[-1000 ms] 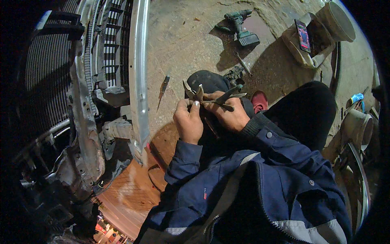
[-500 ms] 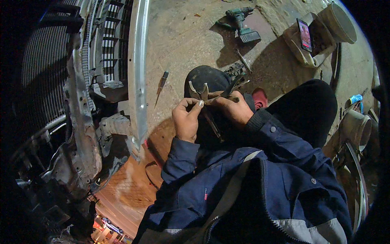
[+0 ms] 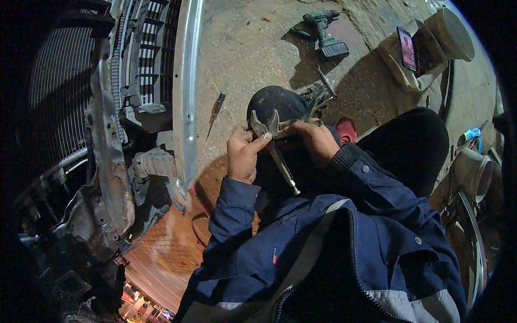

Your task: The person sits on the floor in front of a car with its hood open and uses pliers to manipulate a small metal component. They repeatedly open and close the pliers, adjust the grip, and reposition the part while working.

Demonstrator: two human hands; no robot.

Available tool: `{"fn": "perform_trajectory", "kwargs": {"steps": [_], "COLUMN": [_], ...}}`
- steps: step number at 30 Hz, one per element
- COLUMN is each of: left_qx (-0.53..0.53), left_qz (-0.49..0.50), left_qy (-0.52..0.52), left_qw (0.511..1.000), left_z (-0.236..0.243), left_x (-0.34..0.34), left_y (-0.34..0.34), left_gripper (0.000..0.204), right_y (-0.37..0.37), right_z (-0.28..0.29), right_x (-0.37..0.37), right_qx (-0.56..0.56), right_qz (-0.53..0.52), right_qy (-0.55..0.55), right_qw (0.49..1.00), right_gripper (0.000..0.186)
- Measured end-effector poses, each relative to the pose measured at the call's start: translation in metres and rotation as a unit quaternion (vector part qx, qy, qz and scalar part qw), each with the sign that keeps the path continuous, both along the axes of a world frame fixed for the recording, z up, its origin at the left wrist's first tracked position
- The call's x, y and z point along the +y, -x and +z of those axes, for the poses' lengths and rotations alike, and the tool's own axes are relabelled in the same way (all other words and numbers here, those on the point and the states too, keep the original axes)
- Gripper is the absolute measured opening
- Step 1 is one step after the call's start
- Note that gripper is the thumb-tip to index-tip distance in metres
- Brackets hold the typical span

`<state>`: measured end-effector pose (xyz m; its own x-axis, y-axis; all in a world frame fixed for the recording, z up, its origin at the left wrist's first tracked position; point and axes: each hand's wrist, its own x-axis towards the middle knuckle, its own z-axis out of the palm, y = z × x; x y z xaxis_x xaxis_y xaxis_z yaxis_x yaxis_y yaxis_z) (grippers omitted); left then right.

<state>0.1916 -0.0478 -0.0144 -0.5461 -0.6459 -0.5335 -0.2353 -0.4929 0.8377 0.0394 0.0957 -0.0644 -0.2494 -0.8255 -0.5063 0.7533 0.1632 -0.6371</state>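
Over my knee, a pair of worn locking pliers [image 3: 281, 163] is between both hands, its two curved jaws pointing away from me. One handle slants down toward my jacket and ends in a bright adjusting screw [image 3: 295, 191]. My left hand [image 3: 243, 156] pinches the pliers just below the jaws, thumb on top. Closed around the other handle side is my right hand [image 3: 320, 142], with its fingers partly hidden. Thin metal pieces [image 3: 319, 106] stick out beyond its knuckles; I cannot make out whether they belong to the pliers.
A cordless drill [image 3: 325, 35] and a screwdriver [image 3: 217, 110] lie on the floor ahead. At far right, a phone [image 3: 406, 48] leans in a cut container [image 3: 425, 78] beside a bucket [image 3: 451, 35]. Stripped vehicle front parts with a metal beam [image 3: 186, 97] stand along the left.
The pliers have turned a little in my hands, and the handle's screw end now shows nearer my jacket. The metal pieces by my right hand have shifted. The whole view has moved slightly.
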Motion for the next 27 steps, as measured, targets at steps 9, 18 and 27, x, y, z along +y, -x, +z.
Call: {"fn": "perform_trajectory", "kwargs": {"steps": [9, 18, 27], "left_qx": [0.073, 0.075, 0.092], "left_qz": [-0.014, 0.031, 0.083], "left_qy": [-0.026, -0.018, 0.043], "left_qw": [0.997, 0.996, 0.991], "left_z": [-0.011, -0.009, 0.001], "left_x": [-0.001, 0.005, 0.011], "left_y": [0.004, 0.006, 0.016], "left_gripper": [0.040, 0.035, 0.032], "right_y": [0.004, 0.006, -0.007], "right_z": [-0.005, 0.026, 0.029], "right_x": [0.000, -0.009, -0.009], "right_qx": [0.047, 0.088, 0.215], "right_qz": [-0.007, 0.028, 0.015], "right_qy": [-0.034, -0.071, -0.045], "right_qw": [0.998, 0.993, 0.975], "right_gripper": [0.019, 0.017, 0.029]}}
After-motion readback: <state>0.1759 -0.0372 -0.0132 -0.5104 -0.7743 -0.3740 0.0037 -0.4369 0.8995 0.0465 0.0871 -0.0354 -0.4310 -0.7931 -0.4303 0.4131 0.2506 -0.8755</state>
